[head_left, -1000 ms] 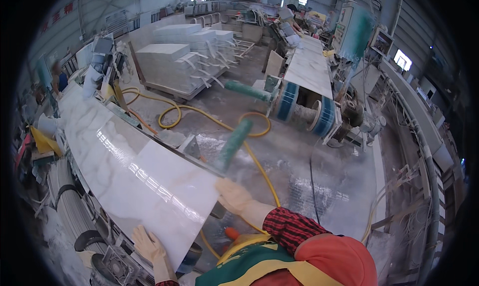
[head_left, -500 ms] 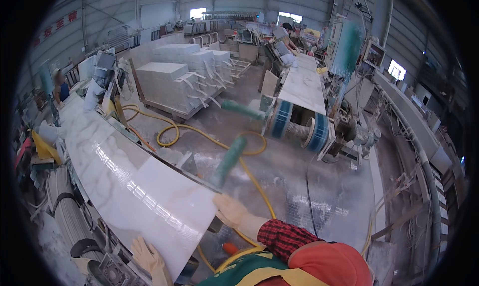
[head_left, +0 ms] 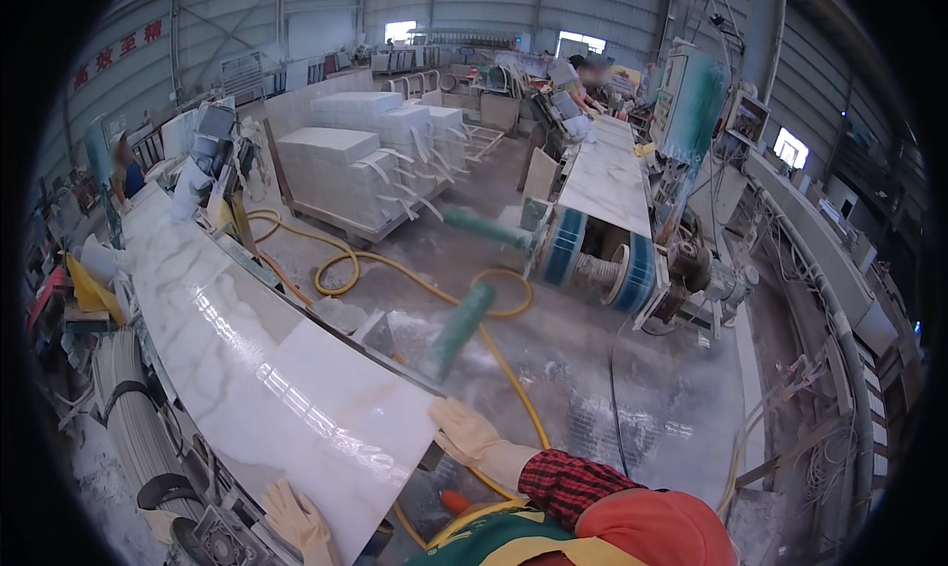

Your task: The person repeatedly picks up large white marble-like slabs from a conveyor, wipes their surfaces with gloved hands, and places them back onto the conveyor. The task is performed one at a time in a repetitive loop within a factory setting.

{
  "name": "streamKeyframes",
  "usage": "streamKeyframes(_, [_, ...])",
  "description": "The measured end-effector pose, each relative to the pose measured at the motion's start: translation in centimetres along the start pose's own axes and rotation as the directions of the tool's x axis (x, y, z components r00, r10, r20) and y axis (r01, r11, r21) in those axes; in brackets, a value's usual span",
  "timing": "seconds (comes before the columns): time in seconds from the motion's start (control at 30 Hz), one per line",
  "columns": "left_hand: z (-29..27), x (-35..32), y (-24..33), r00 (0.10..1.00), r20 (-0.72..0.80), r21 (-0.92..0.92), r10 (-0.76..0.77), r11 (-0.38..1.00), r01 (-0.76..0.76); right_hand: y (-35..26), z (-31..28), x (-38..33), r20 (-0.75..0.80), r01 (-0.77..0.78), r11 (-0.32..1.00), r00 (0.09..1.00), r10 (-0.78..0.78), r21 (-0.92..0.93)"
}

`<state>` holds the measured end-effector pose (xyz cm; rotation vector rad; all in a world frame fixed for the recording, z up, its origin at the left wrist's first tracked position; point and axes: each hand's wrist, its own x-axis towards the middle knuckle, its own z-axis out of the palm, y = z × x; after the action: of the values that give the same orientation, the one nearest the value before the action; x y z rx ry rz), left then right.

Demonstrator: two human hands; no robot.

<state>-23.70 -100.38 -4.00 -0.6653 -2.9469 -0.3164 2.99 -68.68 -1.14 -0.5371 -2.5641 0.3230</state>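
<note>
A white stone slab (head_left: 341, 408) with faint veining and a wet shine lies along the conveyor at the left, its near end in front of me. My left hand (head_left: 296, 522), in a cream rubber glove, rests at the slab's near left edge with fingers spread. At the opposite side edge, my right hand (head_left: 476, 436) touches the slab's corner, fingers stretched out; its glove is the same kind. Whether the right thumb lies beneath the slab is hidden. Farther along, another veined slab (head_left: 173, 260) continues the row.
Green rollers (head_left: 464, 329) jut out beside the conveyor. A yellow hose (head_left: 513, 378) winds over the wet floor. Strapped stone blocks (head_left: 331, 176) stand on a pallet. A second conveyor (head_left: 612, 171) carries slabs at the right, where a person (head_left: 588, 87) stands. Another person (head_left: 130, 171) is far left.
The whole view has shifted slightly. Both hands keep their places at the slab's edges, and the slab shows no clear movement.
</note>
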Motion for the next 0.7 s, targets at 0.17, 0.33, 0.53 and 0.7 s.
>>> streamKeyframes(0.17, [0.6,-0.3,-0.7,0.994,-0.088,0.024,0.073,0.997,-0.071,-0.2,-0.2,0.0,0.051,-0.027,1.0,0.998,0.026,0.014])
streamKeyframes(0.33, [1.8,-0.8,-1.9,0.955,-0.242,-0.004,0.173,0.984,-0.179,-0.2,-0.8,-0.3,0.061,-0.002,0.999,0.998,-0.001,0.049])
streamKeyframes(0.53, [1.4,-1.4,-1.3,0.957,-0.228,0.008,0.181,0.983,-0.184,0.4,-1.5,-0.6,0.097,0.0,0.996,0.995,-0.009,0.092])
streamKeyframes(0.7, [0.9,-2.0,-0.6,0.959,-0.213,0.039,0.189,0.982,-0.185,0.4,-2.6,-0.9,0.109,-0.003,0.991,0.994,-0.012,0.13])
